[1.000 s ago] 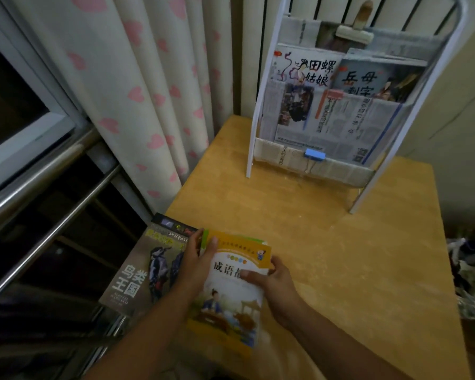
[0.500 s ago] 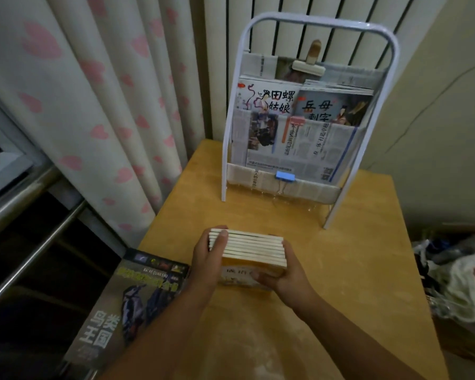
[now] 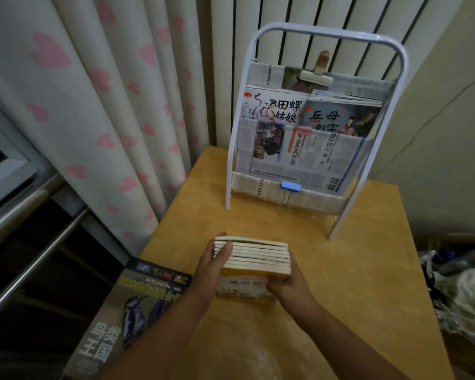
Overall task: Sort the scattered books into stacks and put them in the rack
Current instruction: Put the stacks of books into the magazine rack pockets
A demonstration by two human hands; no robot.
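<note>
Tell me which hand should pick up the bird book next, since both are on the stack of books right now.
Left, probably. The left hand grips the stack's left end, right beside the bird book; the right hand holds the far end.

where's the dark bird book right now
In the head view the dark bird book lies flat at the table's near left corner, overhanging the edge, just left of the left hand gripping the book stack.

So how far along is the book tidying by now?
Partly done. Two books already stand in the rack. A squared-up stack stands on edge on the table, gripped between left hand and right hand. The bird book at the table's corner is left.
</note>
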